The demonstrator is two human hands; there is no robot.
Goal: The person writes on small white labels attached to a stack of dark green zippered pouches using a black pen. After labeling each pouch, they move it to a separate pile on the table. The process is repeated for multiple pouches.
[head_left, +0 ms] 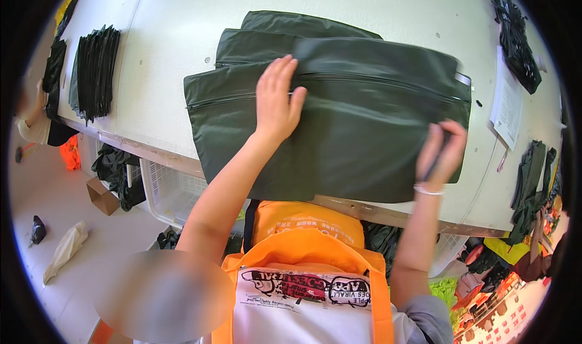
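Several flat dark green zippered pouches [370, 138] lie overlapping on the white table in front of me. A long zipper runs across each of the upper ones. My left hand [277, 101] rests on the pouches left of centre, fingers stretched out and holding nothing. Over the right end of the top pouch, my right hand [442, 151] is blurred by motion. Its fingers curl round a narrow dark thing that I cannot make out. A small white strip [463, 79] shows at the pouches' right edge.
A dark stack of folded pieces [97, 74] sits at the table's left. White papers [508, 101] and a dark bundle [515, 41] lie at the right. Below the front edge stands a white plastic crate [173, 189]. Another person's arm [36, 116] shows at far left.
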